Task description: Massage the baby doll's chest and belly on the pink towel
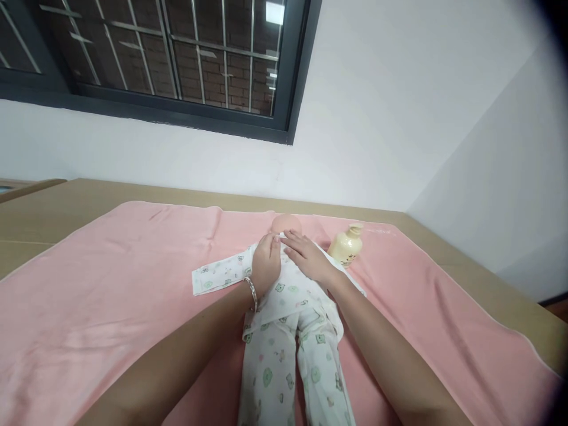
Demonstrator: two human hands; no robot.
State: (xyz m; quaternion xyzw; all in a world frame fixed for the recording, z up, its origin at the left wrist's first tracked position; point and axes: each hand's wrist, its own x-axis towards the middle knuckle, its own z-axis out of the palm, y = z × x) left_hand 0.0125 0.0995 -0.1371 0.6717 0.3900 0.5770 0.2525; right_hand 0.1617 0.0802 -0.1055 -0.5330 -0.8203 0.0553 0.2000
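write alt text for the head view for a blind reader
A person's left hand and right hand are close together at the chest of a doll-like figure in white printed clothes, on a pink blanket. A pale yellow bottle is to the right.

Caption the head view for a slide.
Left hand and right hand close together at the upper chest of a clothed doll, a yellow bottle beside it on pink cloth.

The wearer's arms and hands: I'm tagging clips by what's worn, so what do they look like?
The left hand and right hand wear no gloves, and no sleeves show. A silvery bracelet sits on the left wrist; none shows on the right.
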